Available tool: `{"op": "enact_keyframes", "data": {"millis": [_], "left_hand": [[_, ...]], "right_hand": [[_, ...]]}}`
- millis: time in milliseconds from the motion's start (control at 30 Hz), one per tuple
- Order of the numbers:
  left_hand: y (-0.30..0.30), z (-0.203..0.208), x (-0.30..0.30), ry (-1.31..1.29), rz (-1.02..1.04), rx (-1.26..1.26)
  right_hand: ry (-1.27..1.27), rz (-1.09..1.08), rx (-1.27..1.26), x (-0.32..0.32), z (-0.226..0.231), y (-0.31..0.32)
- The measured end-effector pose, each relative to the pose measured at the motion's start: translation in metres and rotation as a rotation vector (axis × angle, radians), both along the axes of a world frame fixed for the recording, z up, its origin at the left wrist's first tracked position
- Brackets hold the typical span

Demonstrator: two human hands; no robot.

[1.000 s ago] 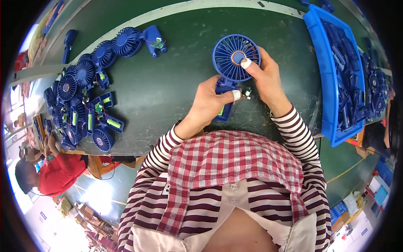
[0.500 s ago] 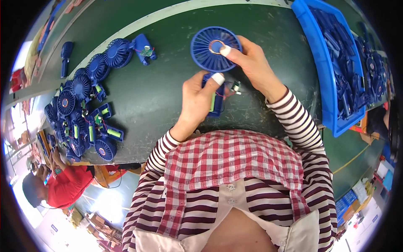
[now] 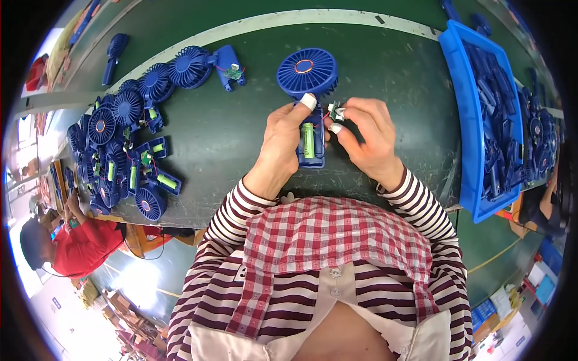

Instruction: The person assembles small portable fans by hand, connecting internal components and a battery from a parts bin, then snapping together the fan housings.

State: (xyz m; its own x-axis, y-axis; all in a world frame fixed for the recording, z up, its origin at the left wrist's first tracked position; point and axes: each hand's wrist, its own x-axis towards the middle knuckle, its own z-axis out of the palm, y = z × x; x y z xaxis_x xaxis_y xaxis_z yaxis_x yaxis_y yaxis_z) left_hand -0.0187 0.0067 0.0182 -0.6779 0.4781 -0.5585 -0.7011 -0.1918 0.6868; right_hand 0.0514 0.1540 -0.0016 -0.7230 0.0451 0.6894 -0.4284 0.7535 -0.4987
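Note:
A blue handheld fan [image 3: 307, 71] with a round slatted head lies in front of me, its handle toward me. My left hand [image 3: 282, 135] is closed round the handle, thumb on top near the neck. Inside the opened handle shows a green battery cell [image 3: 309, 140]. A small green circuit board [image 3: 335, 112] hangs on thin red wires at the handle's right side. My right hand [image 3: 367, 132] pinches this board between thumb and fingers.
At the left, a heap of blue fans [image 3: 102, 126] with exposed batteries and boards covers the table. A blue bin [image 3: 466, 120] of blue handle pieces stands at the right, with more fans beyond. A person in red [image 3: 87, 243] sits at the lower left.
My right hand has let go of the fan head and moved down to the circuit board. The fan's handle has turned so its battery faces up more fully.

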Motion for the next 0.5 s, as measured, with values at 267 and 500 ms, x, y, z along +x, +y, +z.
{"op": "enact_keyframes", "data": {"millis": [267, 500], "left_hand": [[0.002, -0.010, 0.010, -0.018, -0.025, -0.007], [0.000, -0.012, 0.011, -0.033, -0.115, -0.010]], "right_hand": [[-0.144, 0.014, -0.054, -0.002, 0.005, -0.004], [-0.277, 0.140, -0.294, -0.001, 0.014, -0.005]]}}
